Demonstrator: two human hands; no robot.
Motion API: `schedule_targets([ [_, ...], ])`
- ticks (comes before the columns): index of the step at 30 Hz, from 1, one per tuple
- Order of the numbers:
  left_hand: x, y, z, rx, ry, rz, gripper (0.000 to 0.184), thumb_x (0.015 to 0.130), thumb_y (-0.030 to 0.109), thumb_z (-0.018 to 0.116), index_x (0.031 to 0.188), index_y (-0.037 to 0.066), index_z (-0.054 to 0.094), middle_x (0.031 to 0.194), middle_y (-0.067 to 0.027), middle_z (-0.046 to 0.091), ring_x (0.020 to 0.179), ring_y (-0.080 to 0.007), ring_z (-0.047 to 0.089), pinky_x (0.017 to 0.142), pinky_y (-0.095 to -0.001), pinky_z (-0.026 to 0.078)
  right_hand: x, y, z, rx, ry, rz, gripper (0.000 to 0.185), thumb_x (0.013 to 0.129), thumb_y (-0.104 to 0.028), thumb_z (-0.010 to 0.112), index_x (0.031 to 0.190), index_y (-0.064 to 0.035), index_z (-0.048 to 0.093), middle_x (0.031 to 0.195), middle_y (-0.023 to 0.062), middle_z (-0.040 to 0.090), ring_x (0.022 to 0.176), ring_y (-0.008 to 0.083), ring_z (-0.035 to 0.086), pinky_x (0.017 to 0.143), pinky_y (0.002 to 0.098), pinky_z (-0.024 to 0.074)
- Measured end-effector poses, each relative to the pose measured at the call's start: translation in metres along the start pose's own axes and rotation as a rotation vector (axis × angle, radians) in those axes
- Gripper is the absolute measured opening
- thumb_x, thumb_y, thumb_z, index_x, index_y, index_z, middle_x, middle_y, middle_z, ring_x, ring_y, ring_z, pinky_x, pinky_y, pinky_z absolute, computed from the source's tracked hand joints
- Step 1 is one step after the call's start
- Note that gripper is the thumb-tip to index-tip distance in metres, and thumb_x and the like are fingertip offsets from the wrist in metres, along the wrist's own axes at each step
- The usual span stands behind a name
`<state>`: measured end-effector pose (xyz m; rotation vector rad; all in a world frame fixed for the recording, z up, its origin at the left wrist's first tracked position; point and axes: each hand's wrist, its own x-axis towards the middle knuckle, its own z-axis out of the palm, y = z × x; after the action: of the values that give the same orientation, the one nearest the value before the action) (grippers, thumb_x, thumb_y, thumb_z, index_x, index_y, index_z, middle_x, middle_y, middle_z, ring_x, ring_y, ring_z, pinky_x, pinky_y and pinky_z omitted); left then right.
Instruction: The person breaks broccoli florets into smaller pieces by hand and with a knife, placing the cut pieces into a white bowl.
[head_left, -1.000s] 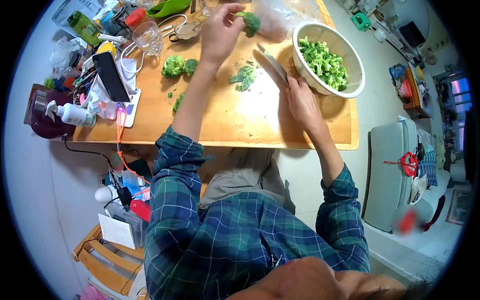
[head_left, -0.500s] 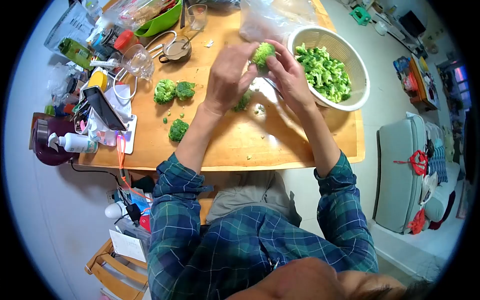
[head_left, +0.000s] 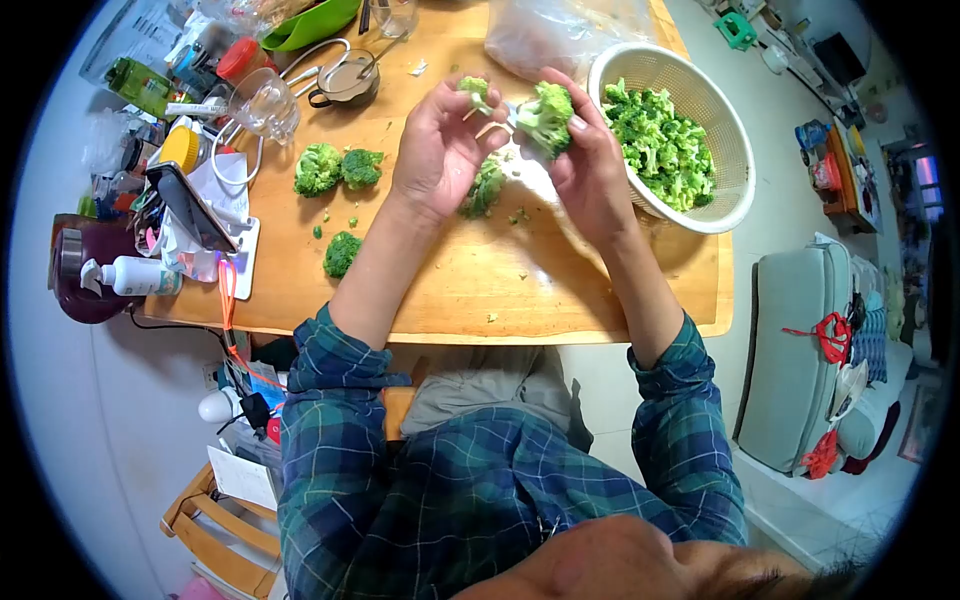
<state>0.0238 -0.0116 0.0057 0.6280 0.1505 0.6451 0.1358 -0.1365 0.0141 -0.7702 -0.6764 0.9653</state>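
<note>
My left hand [head_left: 438,160] is raised above the table, its fingertips closed on a small broccoli floret [head_left: 474,92]. Opposite it, my right hand [head_left: 592,165] grips a larger broccoli piece [head_left: 546,118] with a pale stem. A narrow gap separates the two pieces, and something thin and pale shows there that I cannot make out. Beneath my hands lies another broccoli piece [head_left: 485,188], partly hidden by my left hand. Cut florets fill much of a cream-coloured colander [head_left: 740,150] beside my right hand.
More broccoli [head_left: 317,168] lies left of my hands, with one chunk [head_left: 342,254] nearer the front edge. Crumbs dot the wooden table [head_left: 450,290]. A glass cup [head_left: 348,82], a phone [head_left: 190,207] and bottles crowd the left side. A plastic bag [head_left: 560,35] lies behind.
My hands have moved apart. The broccoli that was held between them now shows as two pieces, a small floret in my left hand and the larger part in my right.
</note>
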Motion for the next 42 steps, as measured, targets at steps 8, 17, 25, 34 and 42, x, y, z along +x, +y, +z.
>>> schedule_targets([
  [8,-0.012,0.010,0.017,0.509,-0.056,-0.121,0.052,0.091,0.053,0.048,0.102,0.003,0.055,0.074,-0.0015,0.049,0.060,-0.0044,0.040,0.041,-0.0161,0.028,-0.005,-0.001,0.005,-0.065,-0.073,-0.014,0.061,0.088,-0.023,0.050,0.142,-0.0053,0.028,0.123,0.0082,0.047,0.109,0.0166,0.050,0.092,0.0319,0.0428],
  [17,-0.009,0.008,0.009,1.216,-0.154,0.053,0.024,0.086,0.023,0.066,0.091,0.000,0.063,0.080,-0.0004,0.060,0.076,-0.0041,0.053,0.070,-0.0209,0.045,-0.003,0.009,-0.002,-0.624,-0.140,-0.195,0.073,0.079,-0.009,0.061,0.142,-0.0046,0.026,0.128,0.0117,0.041,0.116,0.0203,0.044,0.095,0.0310,0.0412],
  [25,-0.002,0.010,0.007,1.121,-0.100,0.493,0.028,0.087,0.027,0.066,0.097,0.001,0.061,0.068,0.0059,0.052,0.062,-0.0048,0.051,0.055,-0.0187,0.041,0.002,0.012,-0.005,-0.123,0.033,0.034,0.049,0.093,-0.030,0.056,0.128,0.0019,0.045,0.110,0.0087,0.057,0.098,0.0151,0.056,0.087,0.0300,0.0479],
  [34,-0.008,-0.002,0.003,1.562,-0.318,0.607,0.031,0.078,0.012,0.072,0.103,0.007,0.055,0.069,-0.0032,0.057,0.062,-0.0100,0.056,0.054,-0.0254,0.045,-0.002,0.021,-0.012,-0.097,0.027,0.095,0.043,0.093,-0.041,0.052,0.114,-0.0036,0.048,0.102,0.0039,0.056,0.092,0.0104,0.054,0.083,0.0273,0.0442],
  [42,-0.007,-0.001,0.003,1.533,-0.345,0.573,0.028,0.080,0.005,0.065,0.105,0.005,0.052,0.078,-0.0090,0.060,0.066,-0.0179,0.060,0.058,-0.0290,0.048,-0.002,0.021,-0.004,-0.152,-0.002,0.071,0.041,0.097,-0.039,0.044,0.120,-0.0044,0.045,0.109,0.0031,0.054,0.102,0.0105,0.051,0.091,0.0267,0.0399],
])
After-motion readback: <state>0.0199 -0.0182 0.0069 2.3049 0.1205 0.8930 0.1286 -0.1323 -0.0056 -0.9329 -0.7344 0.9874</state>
